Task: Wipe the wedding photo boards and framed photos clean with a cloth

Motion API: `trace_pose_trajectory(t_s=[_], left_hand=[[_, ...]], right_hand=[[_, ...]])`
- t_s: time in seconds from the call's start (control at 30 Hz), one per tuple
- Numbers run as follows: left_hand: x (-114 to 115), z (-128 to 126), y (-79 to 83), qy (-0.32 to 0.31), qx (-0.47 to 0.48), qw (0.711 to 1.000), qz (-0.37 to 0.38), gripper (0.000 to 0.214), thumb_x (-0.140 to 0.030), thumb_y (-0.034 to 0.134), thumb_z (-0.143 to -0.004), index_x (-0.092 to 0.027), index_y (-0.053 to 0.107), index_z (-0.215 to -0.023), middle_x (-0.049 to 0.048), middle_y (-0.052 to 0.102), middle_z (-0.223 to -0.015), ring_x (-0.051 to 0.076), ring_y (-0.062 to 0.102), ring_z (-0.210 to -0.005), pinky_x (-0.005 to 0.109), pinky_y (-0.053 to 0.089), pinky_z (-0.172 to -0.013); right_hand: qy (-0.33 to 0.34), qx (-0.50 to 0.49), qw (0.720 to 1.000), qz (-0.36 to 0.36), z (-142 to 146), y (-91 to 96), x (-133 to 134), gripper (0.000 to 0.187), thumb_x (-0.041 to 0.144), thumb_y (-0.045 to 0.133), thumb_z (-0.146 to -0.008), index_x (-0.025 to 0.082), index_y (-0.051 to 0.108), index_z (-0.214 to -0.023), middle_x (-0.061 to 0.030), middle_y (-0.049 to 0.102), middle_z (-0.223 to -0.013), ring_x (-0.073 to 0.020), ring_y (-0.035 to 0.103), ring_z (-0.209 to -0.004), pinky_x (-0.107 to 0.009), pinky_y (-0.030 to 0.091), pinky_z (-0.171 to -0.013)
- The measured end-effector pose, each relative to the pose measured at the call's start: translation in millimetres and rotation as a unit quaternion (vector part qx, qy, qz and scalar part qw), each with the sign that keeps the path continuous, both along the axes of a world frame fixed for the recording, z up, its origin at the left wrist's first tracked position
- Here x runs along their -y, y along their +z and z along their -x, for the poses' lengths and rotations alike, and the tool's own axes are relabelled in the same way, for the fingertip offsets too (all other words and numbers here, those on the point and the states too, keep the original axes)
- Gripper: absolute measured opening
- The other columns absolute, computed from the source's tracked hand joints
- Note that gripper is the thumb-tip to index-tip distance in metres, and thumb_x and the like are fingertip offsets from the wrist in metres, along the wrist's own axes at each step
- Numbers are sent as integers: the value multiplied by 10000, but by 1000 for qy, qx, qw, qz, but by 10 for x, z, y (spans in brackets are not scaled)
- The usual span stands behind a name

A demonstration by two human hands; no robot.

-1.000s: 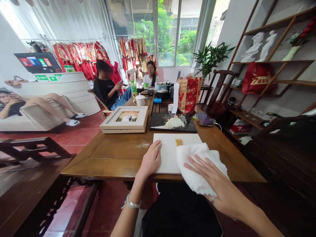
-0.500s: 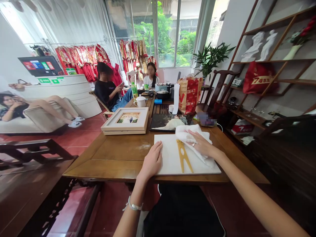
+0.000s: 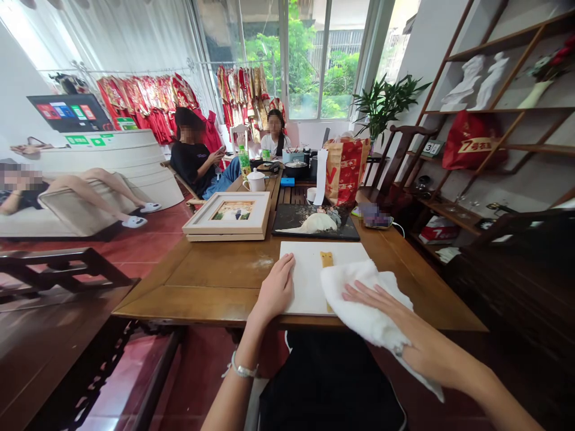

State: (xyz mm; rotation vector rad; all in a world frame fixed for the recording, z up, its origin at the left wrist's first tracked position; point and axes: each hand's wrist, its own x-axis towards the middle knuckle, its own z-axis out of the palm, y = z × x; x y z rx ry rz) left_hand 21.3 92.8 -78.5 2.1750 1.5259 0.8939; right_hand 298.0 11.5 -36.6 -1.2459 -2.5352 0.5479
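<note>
A white board (image 3: 308, 281) lies flat near the table's front edge. My left hand (image 3: 277, 287) rests on its left edge, fingers stretched out. Spread flat over a white towel (image 3: 359, 281), my right hand (image 3: 395, 317) presses it on the right part of the board, and the cloth hangs past the table's front edge. The top of a flat yellow piece (image 3: 326, 259) shows on the board; the towel covers most of its lower part.
Behind the board are a dark slab (image 3: 287, 218) bearing a pale fan-shaped piece and a white picture frame (image 3: 193, 230). A lidded white mug (image 3: 255, 181), a red-and-tan paper bag (image 3: 345, 170) and a blurred item with a cable stand farther back. Two people sit beyond; another reclines left.
My right hand has pulled the towel toward me and slightly right, from the board's far right corner. The towel now covers the yellow piece's lower part. My left hand stays at the edge.
</note>
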Motion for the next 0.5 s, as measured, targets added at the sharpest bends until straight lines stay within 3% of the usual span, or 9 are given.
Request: trace_pose_trajectory(t_s=[0.17, 0.33, 0.5], left_hand=[[0, 10, 6, -5, -9, 1000, 6, 443, -120, 327, -870, -163, 479, -1284, 78, 423, -1419, 185, 340, -1342, 392, 298, -1122], [-7, 15, -8, -3, -9, 1000, -2, 443, -119, 333, -872, -187, 476, -1285, 66, 438, -1410, 176, 355, -1334, 391, 310, -1117], [-11, 15, -22, -2, -6, 1000, -3, 432, -130, 335, -875, -181, 482, -1278, 72, 432, -1414, 182, 352, -1336, 397, 304, -1118]], right_hand=[[-86, 7, 995, -44, -153, -126, -535, 630, 173, 391, -834, 264, 242, -1439, -20, 242, -1502, -213, 146, -1376, -485, 161, -1121], [-103, 83, 983, -126, 64, -133, -1135, 684, 138, 431, -754, 219, 291, -1419, -76, 252, -1497, -242, 145, -1378, -530, 155, -1100], [-78, 119, 980, -137, 301, -75, -1195, 805, 87, 434, -648, 241, 279, -1423, -64, 261, -1496, -266, 145, -1379, -578, 148, -1075]])
